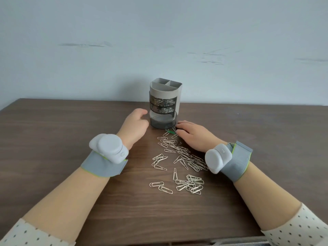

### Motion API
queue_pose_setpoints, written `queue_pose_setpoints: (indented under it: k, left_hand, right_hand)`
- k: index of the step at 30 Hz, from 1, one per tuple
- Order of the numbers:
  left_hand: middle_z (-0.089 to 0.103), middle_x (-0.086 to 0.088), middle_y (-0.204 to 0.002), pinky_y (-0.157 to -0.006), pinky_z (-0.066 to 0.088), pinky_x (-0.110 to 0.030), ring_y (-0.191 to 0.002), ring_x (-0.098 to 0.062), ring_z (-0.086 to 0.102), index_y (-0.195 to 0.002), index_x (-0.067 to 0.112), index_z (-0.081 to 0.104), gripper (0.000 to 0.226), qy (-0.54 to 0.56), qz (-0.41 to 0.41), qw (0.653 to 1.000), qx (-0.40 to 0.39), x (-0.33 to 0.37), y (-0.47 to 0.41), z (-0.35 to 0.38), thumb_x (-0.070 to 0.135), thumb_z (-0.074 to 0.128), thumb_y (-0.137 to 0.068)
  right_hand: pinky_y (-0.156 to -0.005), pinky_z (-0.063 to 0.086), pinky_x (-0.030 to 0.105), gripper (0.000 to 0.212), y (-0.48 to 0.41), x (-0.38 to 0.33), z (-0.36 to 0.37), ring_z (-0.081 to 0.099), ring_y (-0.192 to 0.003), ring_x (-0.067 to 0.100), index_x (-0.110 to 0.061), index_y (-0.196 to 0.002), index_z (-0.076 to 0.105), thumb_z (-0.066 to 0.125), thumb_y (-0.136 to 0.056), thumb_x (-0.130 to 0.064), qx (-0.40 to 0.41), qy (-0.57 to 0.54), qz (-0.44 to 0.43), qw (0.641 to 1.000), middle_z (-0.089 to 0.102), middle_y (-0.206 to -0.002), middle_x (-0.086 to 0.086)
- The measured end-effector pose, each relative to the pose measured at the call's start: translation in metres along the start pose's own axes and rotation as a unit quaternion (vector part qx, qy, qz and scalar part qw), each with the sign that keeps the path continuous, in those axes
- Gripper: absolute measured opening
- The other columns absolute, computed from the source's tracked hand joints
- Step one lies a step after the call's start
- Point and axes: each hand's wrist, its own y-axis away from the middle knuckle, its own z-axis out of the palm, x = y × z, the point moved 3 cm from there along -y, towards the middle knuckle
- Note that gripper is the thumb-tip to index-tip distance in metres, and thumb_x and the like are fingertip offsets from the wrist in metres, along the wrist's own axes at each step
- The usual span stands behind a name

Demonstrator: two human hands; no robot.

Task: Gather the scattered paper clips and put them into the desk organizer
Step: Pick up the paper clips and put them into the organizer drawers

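A grey desk organizer (165, 91) stands at the back of the wooden desk (62, 132); its two upper smoky drawers hold paper clips and the lowest drawer (163, 123) is swung out toward me. Silver paper clips (181, 157) lie scattered in a trail from the organizer toward me, with one green clip (171, 132) at the far end. My left hand (135, 124) rests beside the organizer's left, fingers curled near the lowest drawer. My right hand (193, 134) lies palm down on the far clips, fingertips at the green clip; I cannot tell whether it holds any.
A pale blue wall (159, 41) rises directly behind the desk. Both wrists carry grey bands with white sensor pods (110, 148). The desk's near edge (177, 243) runs along the bottom of the view.
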Motion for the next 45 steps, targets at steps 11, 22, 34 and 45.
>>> queue_pose_setpoints:
  k: [11,22,34,45]
  left_hand:
    - [0.046,-0.014,-0.120,-0.093,0.043,-0.044,-0.112,-0.036,0.046,-0.120,0.012,0.050,0.038,-0.432,0.024,0.901,-0.031,-0.019,0.065,-0.056,0.010,0.036,-0.085]
    - [0.054,-0.015,-0.119,-0.099,0.040,-0.038,-0.112,-0.029,0.052,-0.117,0.010,0.056,0.046,-0.281,0.130,0.945,-0.108,0.001,0.073,0.002,-0.004,0.034,-0.080]
    - [0.010,0.007,-0.154,-0.111,0.008,-0.022,-0.139,-0.005,0.008,-0.144,0.023,0.003,0.118,-0.301,0.150,0.904,-0.264,-0.007,0.081,-0.018,0.074,0.057,-0.052]
    - [0.042,0.004,-0.140,-0.104,0.030,-0.019,-0.125,-0.005,0.040,-0.139,0.027,0.027,0.092,-0.196,0.193,0.928,-0.253,-0.009,0.065,-0.015,0.033,0.079,-0.063]
  right_hand:
    - [-0.104,0.028,0.028,0.039,0.001,-0.029,0.007,0.039,-0.128,0.022,-0.012,-0.129,0.045,0.035,-0.091,-0.014,0.023,-0.026,-0.030,0.999,0.045,-0.139,0.008]
    - [-0.080,0.031,0.013,0.033,0.019,-0.038,0.014,0.050,-0.102,0.014,-0.016,-0.111,0.059,0.038,-0.087,-0.007,0.013,-0.093,-0.075,0.993,0.059,-0.111,0.001]
    - [-0.114,0.004,0.030,0.099,0.076,-0.004,-0.001,0.006,-0.143,0.015,-0.019,-0.144,0.009,0.045,-0.068,-0.072,-0.078,-0.019,0.021,0.997,0.013,-0.155,0.002]
    - [-0.115,0.001,0.029,0.084,0.070,-0.038,0.025,-0.002,-0.143,0.014,-0.018,-0.144,0.002,0.038,-0.082,-0.063,-0.025,0.026,-0.076,0.996,0.004,-0.157,0.006]
